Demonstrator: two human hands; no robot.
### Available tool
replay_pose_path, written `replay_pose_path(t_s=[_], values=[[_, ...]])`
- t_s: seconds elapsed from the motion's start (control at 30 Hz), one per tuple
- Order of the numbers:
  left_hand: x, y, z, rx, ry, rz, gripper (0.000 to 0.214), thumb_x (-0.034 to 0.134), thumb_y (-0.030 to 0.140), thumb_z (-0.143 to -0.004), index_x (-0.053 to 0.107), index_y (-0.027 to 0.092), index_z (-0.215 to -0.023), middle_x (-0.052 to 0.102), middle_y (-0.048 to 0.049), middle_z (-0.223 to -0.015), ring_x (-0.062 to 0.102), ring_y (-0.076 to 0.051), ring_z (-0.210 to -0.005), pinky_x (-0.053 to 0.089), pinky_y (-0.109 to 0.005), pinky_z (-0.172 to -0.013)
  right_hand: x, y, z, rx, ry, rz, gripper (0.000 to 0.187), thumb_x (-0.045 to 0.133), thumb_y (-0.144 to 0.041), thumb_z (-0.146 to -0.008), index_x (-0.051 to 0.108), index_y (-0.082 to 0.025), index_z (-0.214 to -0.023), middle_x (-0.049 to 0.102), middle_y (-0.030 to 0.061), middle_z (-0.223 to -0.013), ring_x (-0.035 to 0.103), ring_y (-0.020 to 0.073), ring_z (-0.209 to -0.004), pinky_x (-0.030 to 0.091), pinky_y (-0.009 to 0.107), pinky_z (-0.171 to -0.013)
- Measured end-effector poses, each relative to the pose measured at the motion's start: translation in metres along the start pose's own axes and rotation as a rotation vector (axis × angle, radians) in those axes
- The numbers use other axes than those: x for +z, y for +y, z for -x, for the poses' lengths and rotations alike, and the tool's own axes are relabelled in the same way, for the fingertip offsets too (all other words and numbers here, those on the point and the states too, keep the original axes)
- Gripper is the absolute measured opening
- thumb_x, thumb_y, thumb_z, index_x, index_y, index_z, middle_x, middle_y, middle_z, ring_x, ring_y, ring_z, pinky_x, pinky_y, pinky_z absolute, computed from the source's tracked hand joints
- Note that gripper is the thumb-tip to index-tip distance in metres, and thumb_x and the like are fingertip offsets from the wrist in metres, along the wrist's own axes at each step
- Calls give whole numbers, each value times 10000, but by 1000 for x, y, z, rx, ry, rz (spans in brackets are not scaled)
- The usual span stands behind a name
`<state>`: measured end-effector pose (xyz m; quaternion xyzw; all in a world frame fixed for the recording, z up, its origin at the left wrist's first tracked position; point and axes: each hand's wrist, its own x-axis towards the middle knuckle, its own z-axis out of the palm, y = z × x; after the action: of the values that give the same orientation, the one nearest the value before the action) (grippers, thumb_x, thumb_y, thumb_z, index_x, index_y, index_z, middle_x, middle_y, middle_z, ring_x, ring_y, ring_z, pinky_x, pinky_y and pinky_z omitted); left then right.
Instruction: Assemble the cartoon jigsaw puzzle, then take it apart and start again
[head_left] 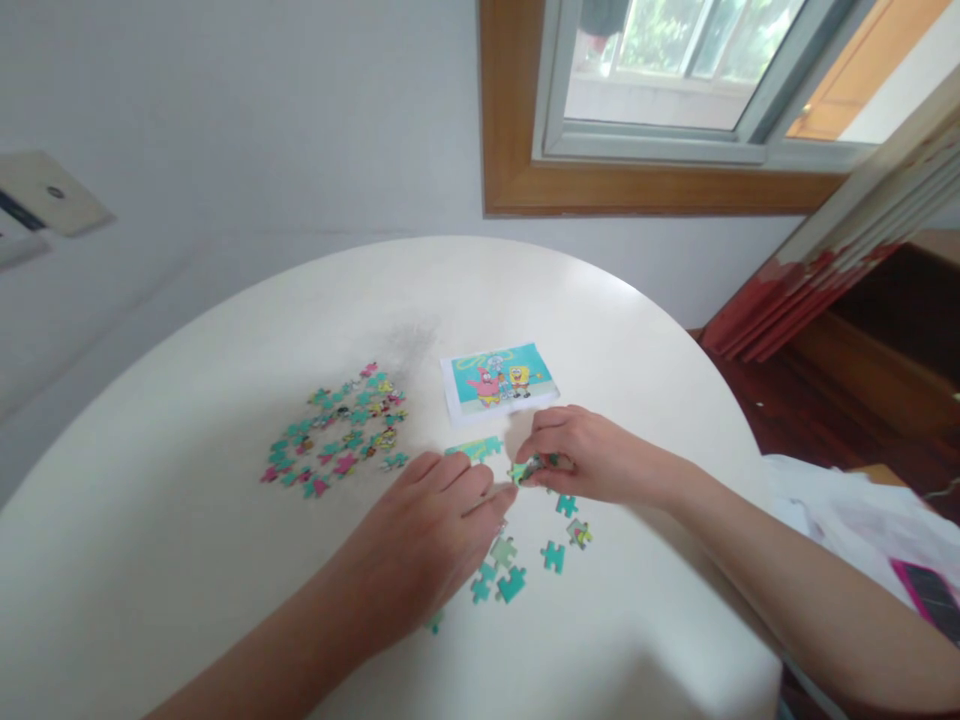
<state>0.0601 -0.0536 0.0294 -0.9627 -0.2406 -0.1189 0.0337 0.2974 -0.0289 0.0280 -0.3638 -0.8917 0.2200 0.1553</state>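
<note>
My right hand (581,455) pinches a small jigsaw piece (529,468) just above the white round table (225,560). Palm down beside it lies my left hand (442,525), its fingers stretched out and its fingertips almost touching the pinched piece. A short joined strip of teal pieces (474,449) sits just beyond the left fingertips. A few loose teal pieces (525,560) are scattered under and in front of both hands. The cartoon reference picture (498,381) rests flat behind the hands.
A spread of several loose puzzle pieces (337,432) covers the table to the left. The wall and a wood-framed window (660,110) are behind. White cloth with a pink object (930,595) is at the right, past the table edge.
</note>
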Motion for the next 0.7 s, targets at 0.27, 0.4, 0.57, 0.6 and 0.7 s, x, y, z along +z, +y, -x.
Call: replay_pose_path(t_s=[0.27, 0.4, 0.57, 0.6, 0.7], values=[[5, -1, 1, 3, -30, 5, 157, 604, 219, -887, 614, 193, -1041, 586, -30, -856, 523, -199, -836, 376, -346, -732, 1, 2, 0, -10, 21, -55, 179, 667, -170, -816, 706, -170, -991, 612, 27, -819, 581, 133, -733, 460, 261, -727], [7, -2, 2, 29, -5, 21, 177, 561, 227, -919, 612, 206, -1088, 582, -28, -846, 516, -199, -824, 364, -351, -723, 2, 3, 0, 17, 19, -124, 148, 691, -171, -798, 705, -165, -944, 603, 16, -795, 573, 112, -691, 460, 240, -696], [6, -2, 2, 27, -8, 41, 159, 557, 204, -918, 621, 209, -1063, 587, -25, -839, 522, -197, -820, 364, -348, -728, 3, 5, -1, 40, 27, -197, 107, 668, -131, -789, 712, -162, -881, 597, 8, -785, 557, 89, -657, 446, 206, -631], [5, -2, 1, 23, -12, 42, 154, 564, 204, -914, 622, 207, -1057, 590, -25, -843, 526, -195, -822, 365, -345, -728, 3, 5, -1, 44, 26, -201, 121, 655, -116, -789, 713, -162, -884, 600, 9, -789, 556, 88, -657, 445, 205, -628], [2, -2, 0, 18, -16, 48, 147, 567, 200, -913, 625, 199, -1048, 598, -24, -851, 533, -188, -828, 373, -336, -730, 1, 6, 0, 49, 20, -199, 148, 622, -95, -799, 713, -163, -894, 618, 15, -807, 554, 89, -655, 446, 213, -635]])
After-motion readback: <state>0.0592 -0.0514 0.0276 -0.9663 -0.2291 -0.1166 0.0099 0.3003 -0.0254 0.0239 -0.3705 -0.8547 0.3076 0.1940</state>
